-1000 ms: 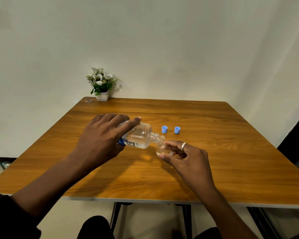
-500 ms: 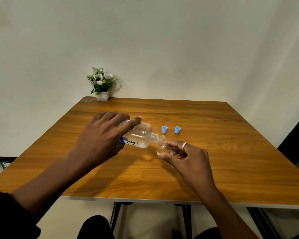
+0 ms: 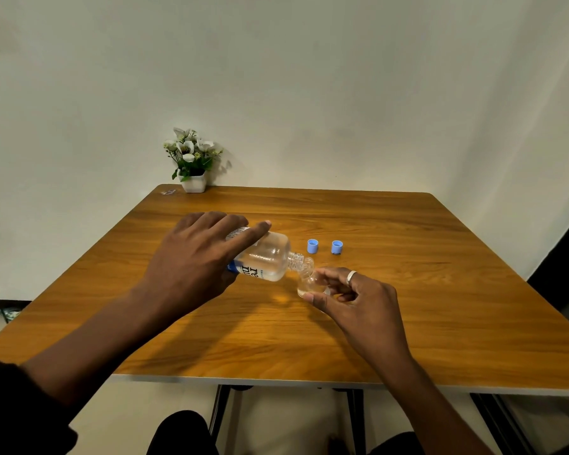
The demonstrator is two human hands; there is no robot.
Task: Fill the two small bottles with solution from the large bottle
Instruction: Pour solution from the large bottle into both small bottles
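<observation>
Pouring stage. The left hand (image 3: 191,261) grips the clear large bottle (image 3: 266,261), tipped nearly level above the wooden table (image 3: 408,323), index finger straight along its side. At the large bottle's open neck sits the mouth of a small bottle (image 3: 306,285), pinched by the right hand's (image 3: 358,297) thumb and curled fingers. Just beyond that neck stand a blue cap (image 3: 312,246) and a second blue cap (image 3: 337,247).

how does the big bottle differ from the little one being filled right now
The large bottle is tipped almost flat in the left hand. The small bottle sits nearer upright, pinched in the right hand. The large bottle carries a white and blue printed label, while the small bottle looks plain. The large bottle is far bigger than the small bottle. Both are clear and uncapped, and they meet mouth to mouth.
</observation>
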